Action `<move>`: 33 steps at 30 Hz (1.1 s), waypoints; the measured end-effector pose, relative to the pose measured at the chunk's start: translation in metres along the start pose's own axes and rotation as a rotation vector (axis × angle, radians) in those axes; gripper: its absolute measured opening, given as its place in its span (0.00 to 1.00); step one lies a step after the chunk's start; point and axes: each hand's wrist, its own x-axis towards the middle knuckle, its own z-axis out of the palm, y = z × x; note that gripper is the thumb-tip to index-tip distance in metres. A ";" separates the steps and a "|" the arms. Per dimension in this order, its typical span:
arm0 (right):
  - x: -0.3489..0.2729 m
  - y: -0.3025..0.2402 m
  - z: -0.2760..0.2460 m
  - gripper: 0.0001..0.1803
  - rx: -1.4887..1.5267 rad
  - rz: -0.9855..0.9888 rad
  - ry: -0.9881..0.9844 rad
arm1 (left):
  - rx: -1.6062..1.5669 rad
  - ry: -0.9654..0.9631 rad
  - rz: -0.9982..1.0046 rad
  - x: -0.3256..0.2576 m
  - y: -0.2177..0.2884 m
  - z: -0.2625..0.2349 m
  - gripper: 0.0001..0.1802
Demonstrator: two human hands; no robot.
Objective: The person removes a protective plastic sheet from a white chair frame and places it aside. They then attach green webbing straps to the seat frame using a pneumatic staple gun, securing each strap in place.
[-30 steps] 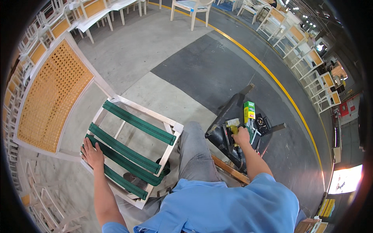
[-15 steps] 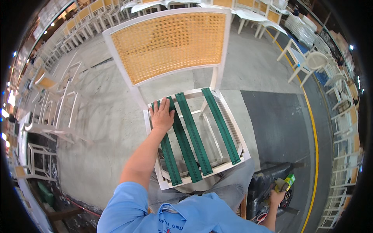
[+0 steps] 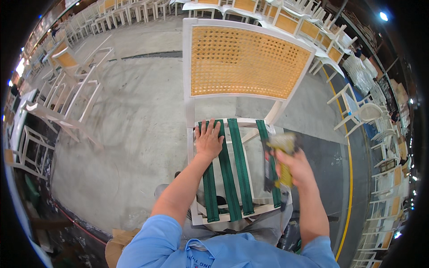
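A white chair frame with a woven cane back (image 3: 246, 60) stands in front of me, its seat opening crossed front to back by several green webbing straps (image 3: 240, 165). My left hand (image 3: 209, 139) lies flat with fingers spread on the two leftmost straps, close to the seat's back rail. My right hand (image 3: 296, 167) is wrapped round the handle of a yellow-green staple gun (image 3: 283, 142), blurred by motion. The gun is over the seat's right side and hides part of the rightmost strap. A hose hangs from its lower end.
Bare white chair frames (image 3: 67, 107) stand on the left. A round-backed white chair (image 3: 357, 109) and more frames line the right, beyond a yellow floor line (image 3: 350, 178). Rows of cane-backed chairs (image 3: 286, 22) fill the back. Something black (image 3: 290, 236) sits by my right knee.
My right hand has brought the staple gun up from the lower right to over the seat. My left hand stays on the straps. The chair appears farther right as the view shifts.
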 end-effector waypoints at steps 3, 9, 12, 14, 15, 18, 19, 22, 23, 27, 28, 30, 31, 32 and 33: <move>0.081 0.002 0.046 0.18 -0.023 0.086 -0.058 | -0.037 0.058 0.005 0.001 -0.004 0.003 0.35; 0.170 0.025 0.092 0.17 -0.231 0.177 -0.014 | -0.141 0.117 0.005 0.000 -0.007 0.005 0.36; 0.189 0.034 0.103 0.15 -0.252 0.204 -0.009 | -0.173 0.134 -0.016 0.000 -0.008 0.005 0.35; 0.197 0.040 0.105 0.14 -0.277 0.221 0.001 | -0.187 0.116 -0.027 0.000 -0.006 0.004 0.34; 0.199 0.042 0.105 0.14 -0.293 0.232 0.009 | -0.192 0.112 -0.025 0.000 -0.005 0.004 0.34; 0.204 0.046 0.113 0.13 -0.310 0.224 0.016 | -0.189 0.103 -0.031 0.001 -0.009 0.003 0.34; 0.204 0.047 0.114 0.13 -0.311 0.216 0.021 | -0.189 0.098 -0.035 0.001 -0.009 0.002 0.34; 0.205 0.049 0.114 0.13 -0.319 0.239 0.019 | -0.209 0.102 -0.023 0.001 -0.008 0.003 0.35; 0.205 0.050 0.114 0.12 -0.313 0.246 0.025 | -0.218 0.107 -0.015 0.001 -0.008 0.003 0.35; 0.204 0.049 0.116 0.12 -0.266 0.227 0.004 | -0.289 0.175 -0.084 0.002 -0.011 0.003 0.34; 0.201 0.050 0.115 0.12 -0.247 0.218 -0.010 | -0.291 0.174 -0.080 0.001 -0.011 0.004 0.33; 0.199 0.052 0.115 0.12 -0.232 0.219 -0.009 | -0.284 0.169 -0.068 -0.001 -0.010 0.005 0.29; 0.199 0.051 0.117 0.12 -0.225 0.213 -0.012 | -0.271 0.173 -0.062 -0.001 -0.011 0.005 0.27; 0.199 0.052 0.119 0.12 -0.238 0.216 -0.008 | -0.259 0.177 -0.055 -0.001 -0.012 0.006 0.24; 0.198 0.054 0.121 0.12 -0.251 0.219 -0.004 | -0.249 0.176 -0.051 -0.001 -0.013 0.007 0.22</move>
